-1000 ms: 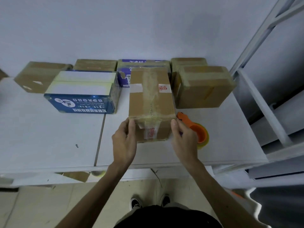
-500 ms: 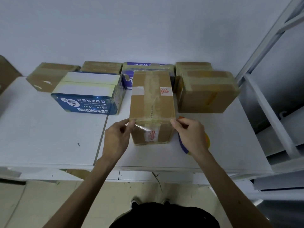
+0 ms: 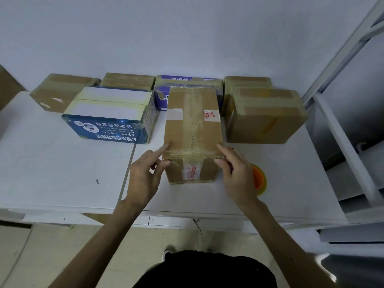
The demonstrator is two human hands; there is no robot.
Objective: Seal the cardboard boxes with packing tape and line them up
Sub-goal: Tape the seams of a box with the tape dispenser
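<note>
Head view shows the brown cardboard box (image 3: 192,129) at the table's (image 3: 52,163) centre, taped along its top seam and near edge. Left hand (image 3: 143,175), at the box's 8 o'clock corner, has fingers spread, forefinger touching the tape; right hand (image 3: 239,175), at 4 o'clock, is loosely open against the side, grasping nothing. Orange tape dispenser (image 3: 258,179) lies beside it at 3 o'clock. Likely light and stiff-walled, with slick tape; better gripped by the bare cardboard sides.
</note>
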